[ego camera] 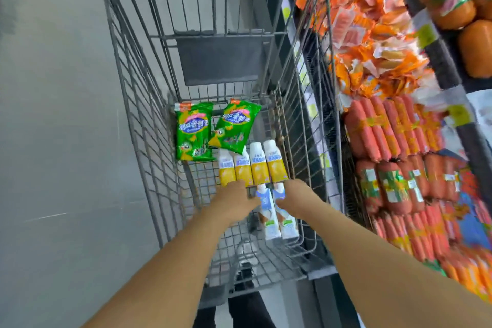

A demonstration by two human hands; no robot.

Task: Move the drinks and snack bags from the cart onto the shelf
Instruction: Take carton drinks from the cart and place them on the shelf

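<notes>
- Hands reach into the cart (138, 104): left hand (237, 201) and right hand (294, 198) flank two blue cartons (277, 217); grip unclear.
- Four yellow bottles (253, 165), two green snack bags (213, 130).

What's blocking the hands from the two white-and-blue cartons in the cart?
Nothing visible. The left hand and right hand already flank the two cartons, above the yellow bottles. Grip contact is unclear.

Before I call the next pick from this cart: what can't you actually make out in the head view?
- Fingertips of the left hand and right hand: hidden, grip unclear.
- Leftmost yellow bottles: caps under a green snack bag.
- Label print: too small.
- Shelf goods: motion-blurred, cut off at right edge.
</notes>
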